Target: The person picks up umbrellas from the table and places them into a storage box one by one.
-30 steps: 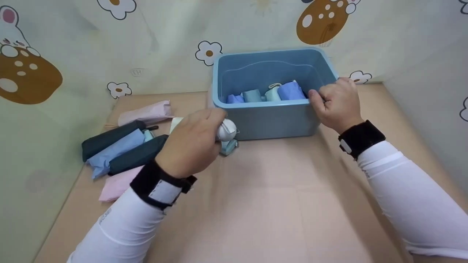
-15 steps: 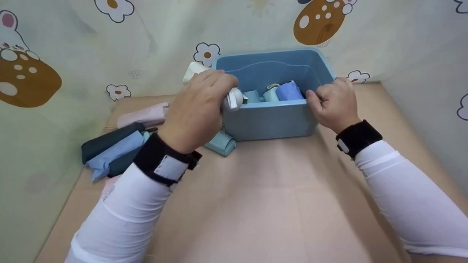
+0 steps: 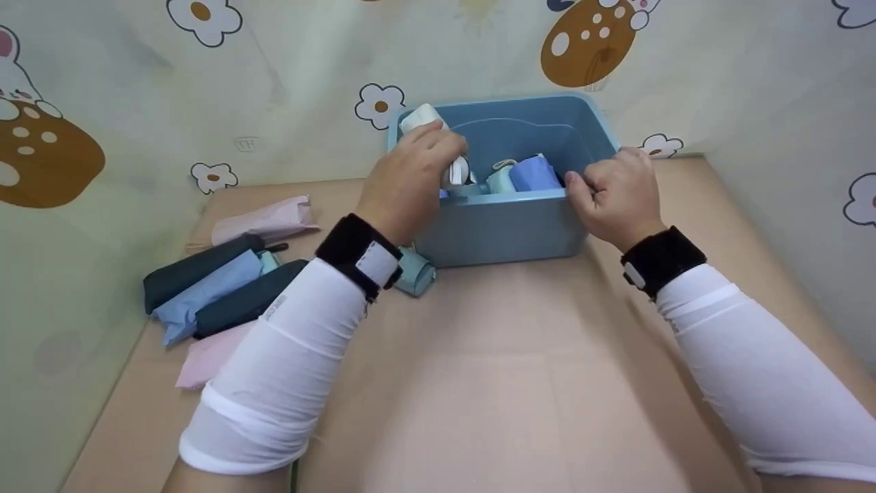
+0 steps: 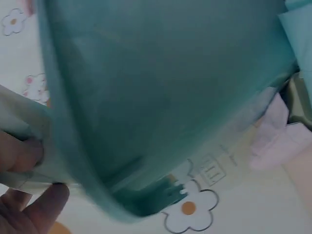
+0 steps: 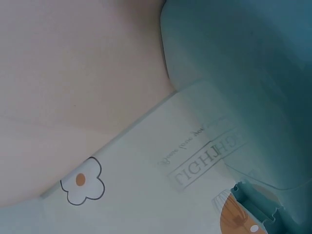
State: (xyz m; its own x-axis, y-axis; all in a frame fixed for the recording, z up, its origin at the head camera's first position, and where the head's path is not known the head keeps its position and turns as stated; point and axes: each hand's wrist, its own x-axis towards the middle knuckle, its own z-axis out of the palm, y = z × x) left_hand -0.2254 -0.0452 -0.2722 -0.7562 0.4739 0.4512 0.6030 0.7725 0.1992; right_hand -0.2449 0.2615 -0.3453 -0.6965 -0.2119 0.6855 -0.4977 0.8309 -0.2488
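Observation:
My left hand [image 3: 414,181] grips a white folded umbrella [image 3: 423,118] over the left part of a blue plastic bin [image 3: 503,233]. In the left wrist view its fingers [image 4: 48,204] curl round the pale umbrella cloth beside the bin wall [image 4: 161,63]. On the bin's right front corner, my right hand [image 3: 616,198] holds the rim, thumb over the front edge. Inside the bin lie a violet-blue rolled bundle [image 3: 534,173] and a mint one [image 3: 501,179]. The right wrist view shows the bin's outer side [image 5: 234,97] but no hand.
Left of the bin lie two dark green folded umbrellas [image 3: 198,270], a light blue one [image 3: 212,291], a pink one [image 3: 212,356] and a pale pink one [image 3: 263,220]. A teal rolled one [image 3: 415,272] rests by the bin's front left corner. Patterned walls [image 3: 308,68] enclose the table [image 3: 493,383].
My left hand has lifted the white umbrella from in front of the bin's left side, up and right over the rim into its opening. My right hand stays on the rim.

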